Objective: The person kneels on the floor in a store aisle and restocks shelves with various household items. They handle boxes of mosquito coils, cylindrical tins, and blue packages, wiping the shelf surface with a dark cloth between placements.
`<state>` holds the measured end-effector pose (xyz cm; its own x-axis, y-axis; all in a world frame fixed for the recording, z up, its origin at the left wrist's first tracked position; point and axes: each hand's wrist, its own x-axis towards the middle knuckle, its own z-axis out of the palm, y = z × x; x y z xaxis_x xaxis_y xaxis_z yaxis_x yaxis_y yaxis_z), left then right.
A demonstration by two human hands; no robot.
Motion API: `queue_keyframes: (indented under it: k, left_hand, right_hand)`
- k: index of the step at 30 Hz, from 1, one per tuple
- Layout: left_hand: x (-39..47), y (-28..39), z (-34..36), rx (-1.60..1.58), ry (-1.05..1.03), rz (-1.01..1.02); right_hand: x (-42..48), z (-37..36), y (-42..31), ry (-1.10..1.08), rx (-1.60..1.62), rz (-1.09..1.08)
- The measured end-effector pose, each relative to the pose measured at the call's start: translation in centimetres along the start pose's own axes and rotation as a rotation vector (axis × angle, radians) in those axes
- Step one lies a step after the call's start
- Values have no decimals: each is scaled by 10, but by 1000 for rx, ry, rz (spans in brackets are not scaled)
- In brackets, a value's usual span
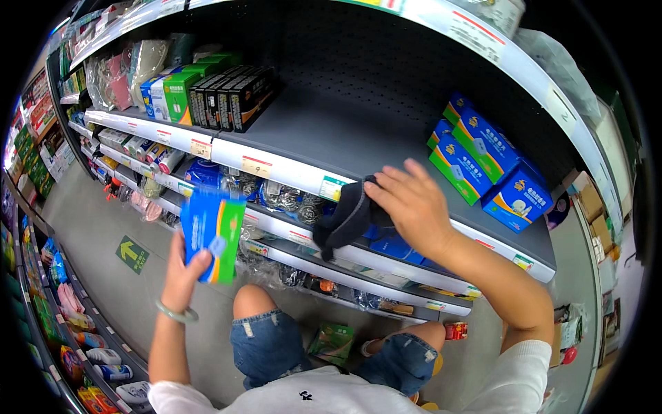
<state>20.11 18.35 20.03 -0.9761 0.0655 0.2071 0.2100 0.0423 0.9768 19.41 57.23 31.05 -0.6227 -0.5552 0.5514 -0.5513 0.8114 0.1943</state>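
My left hand point(189, 264) grips a blue and green carton point(214, 235), held upright in front of the lower shelves. A dark cloth point(344, 215) hangs from my right hand point(406, 207), bunched under the fingers at the shelf's front edge. Behind that hand, on the grey shelf point(331, 134), several blue and green boxes point(460, 171) are stacked at the right. One blue box point(518, 199) stands at their near end, by the shelf's right side. The cloth's upper part is hidden by my fingers.
Black boxes point(243, 98) and green boxes point(181, 95) stand at the shelf's left. Steel wool scourers point(305, 202) sit on the tier below. A green package point(332, 342) lies on the floor between my legs. Another stocked shelf point(77, 331) runs along the left.
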Motion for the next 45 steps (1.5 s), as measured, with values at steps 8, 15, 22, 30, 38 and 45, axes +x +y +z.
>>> queue_keyframes:
  k: [8,15,22,30,38,45]
  left_hand:
    - [-90,-118,18,-385,-84,-458]
    - [-90,-157,64,-400,-283,-478]
    - [-65,-170,91,-45,-746,-516]
    - [-11,-147,161,474,-1562,133]
    - [-11,-165,173,223,-1554,-2]
    - [-11,-167,171,280,-1518,3]
  right_hand:
    - [52,-14,29,548,692,702]
    - [76,24,67,-151,370,1022]
    - [48,85,105,-345,-54,733]
    - [161,155,121,-211,-106,894]
    - [289,239,87,-200,225,530]
    - [290,229,88,-166,632,257]
